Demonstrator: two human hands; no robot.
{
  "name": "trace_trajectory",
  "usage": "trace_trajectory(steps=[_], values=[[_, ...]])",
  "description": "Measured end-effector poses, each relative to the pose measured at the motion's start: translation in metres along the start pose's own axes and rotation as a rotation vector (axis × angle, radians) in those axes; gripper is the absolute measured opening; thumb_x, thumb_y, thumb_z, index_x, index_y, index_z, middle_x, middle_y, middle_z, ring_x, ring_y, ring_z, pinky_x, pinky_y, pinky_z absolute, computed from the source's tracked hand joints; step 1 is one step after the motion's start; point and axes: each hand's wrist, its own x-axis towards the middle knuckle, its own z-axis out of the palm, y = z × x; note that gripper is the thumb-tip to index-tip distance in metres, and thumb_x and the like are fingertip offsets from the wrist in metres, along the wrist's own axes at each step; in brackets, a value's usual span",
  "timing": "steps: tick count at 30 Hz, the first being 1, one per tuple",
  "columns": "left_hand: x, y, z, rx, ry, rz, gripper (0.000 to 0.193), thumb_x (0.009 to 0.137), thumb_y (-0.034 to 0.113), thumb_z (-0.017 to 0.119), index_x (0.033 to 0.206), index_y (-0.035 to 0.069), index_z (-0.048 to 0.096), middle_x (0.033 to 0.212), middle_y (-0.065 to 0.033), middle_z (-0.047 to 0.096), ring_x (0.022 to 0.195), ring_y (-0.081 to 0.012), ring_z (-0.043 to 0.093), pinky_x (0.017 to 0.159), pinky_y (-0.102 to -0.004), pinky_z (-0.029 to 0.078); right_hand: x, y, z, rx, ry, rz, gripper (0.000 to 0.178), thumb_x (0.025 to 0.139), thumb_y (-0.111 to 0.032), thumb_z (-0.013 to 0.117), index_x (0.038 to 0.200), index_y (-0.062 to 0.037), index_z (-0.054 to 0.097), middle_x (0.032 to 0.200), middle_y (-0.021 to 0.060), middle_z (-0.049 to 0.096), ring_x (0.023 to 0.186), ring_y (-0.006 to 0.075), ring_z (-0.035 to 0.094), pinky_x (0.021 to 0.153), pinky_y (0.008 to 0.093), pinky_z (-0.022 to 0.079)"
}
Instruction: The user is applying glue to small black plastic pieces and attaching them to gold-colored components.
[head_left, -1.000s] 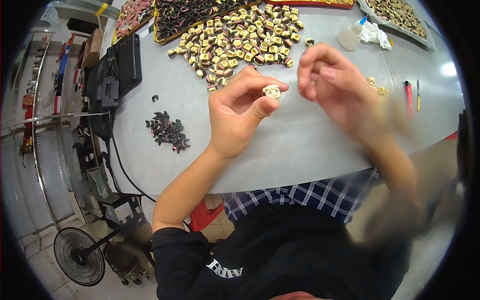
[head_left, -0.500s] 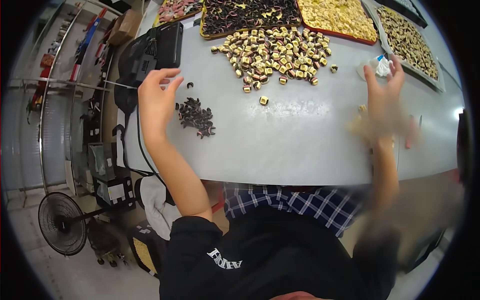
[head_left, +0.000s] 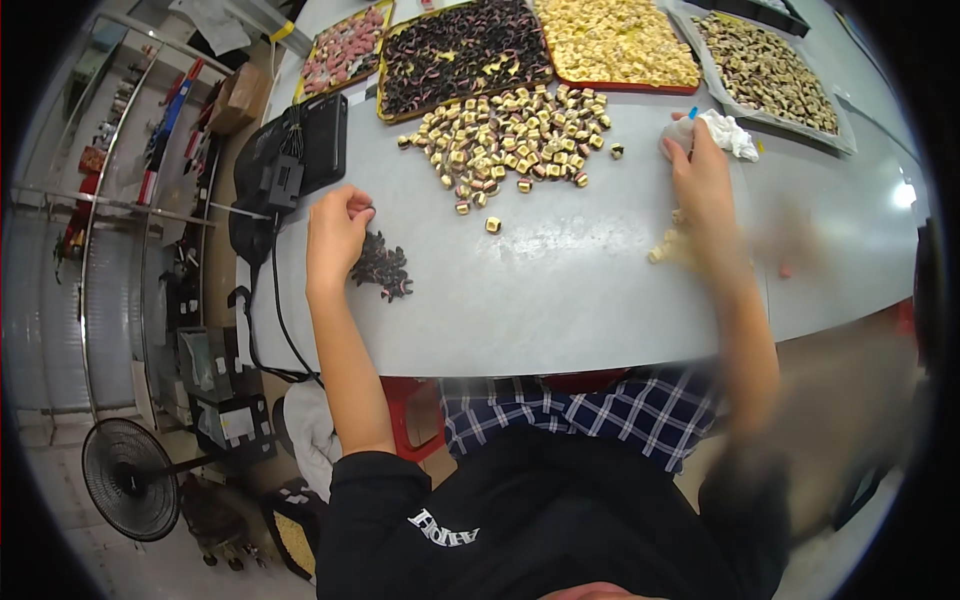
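My left hand [head_left: 336, 240] is at the left of the grey table, thumb and fingertips closed on a small dark curved piece [head_left: 370, 210]. Just beside it lies a loose heap of similar dark curved pieces [head_left: 384, 270], some with pink edges. Farther right, my right hand [head_left: 703, 168] has its fingers around a small whitish bottle [head_left: 680, 130] with a blue tip. Crumpled white tissue [head_left: 730, 135] lies right against that hand. Pale yellow pieces [head_left: 672, 248] sit by my right wrist, partly hidden and blurred. One yellow-and-dark cube [head_left: 493, 225] stands alone between the hands.
A spread of yellow-and-dark cubes [head_left: 510, 140] covers the table's far middle. Behind it are trays of dark pieces [head_left: 460, 55], yellow pieces [head_left: 620, 45], pink pieces [head_left: 345, 50] and mixed pieces [head_left: 770, 75]. A black device with cables [head_left: 320, 140] sits at the left edge.
My left hand has closed on a dark piece; the one lying alone is no longer there. My right hand, open before, has closed around the bottle. The whole view has shifted slightly.
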Motion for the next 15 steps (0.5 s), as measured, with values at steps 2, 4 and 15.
trace_trajectory(steps=[2,4,15], values=[[0.001,-0.001,-0.002,-0.036,-0.072,-0.018,0.017,0.072,0.001,0.064,0.089,-0.002,0.064,0.077,-0.0089,0.064,0.068,-0.0124,0.060,0.065,-0.0243,0.048,0.002,0.003,-0.003,-0.035,-0.013,0.002,0.032,0.087,-0.010,0.052,0.115,0.0021,0.045,0.098,0.0111,0.060,0.088,0.0189,0.059,0.077,0.0294,0.044],[-0.002,0.003,-0.008,-0.052,-0.098,-0.023,0.017,0.073,0.001,0.064,0.089,-0.002,0.064,0.078,-0.0082,0.064,0.069,-0.0116,0.060,0.065,-0.0239,0.048,0.003,-0.007,-0.006,0.069,0.081,-0.051,0.030,0.087,-0.010,0.052,0.114,0.0030,0.046,0.096,0.0150,0.060,0.087,0.0230,0.059,0.076,0.0321,0.045],[-0.017,0.124,0.010,-0.968,-0.572,0.189,0.019,0.079,0.004,0.064,0.097,-0.001,0.062,0.081,-0.0051,0.062,0.072,-0.0099,0.057,0.067,-0.0219,0.046,-0.002,-0.045,-0.035,0.890,-0.103,-0.162,0.033,0.090,-0.026,0.051,0.110,0.0006,0.046,0.102,0.0147,0.057,0.084,0.0159,0.057,0.079,0.0271,0.044]])
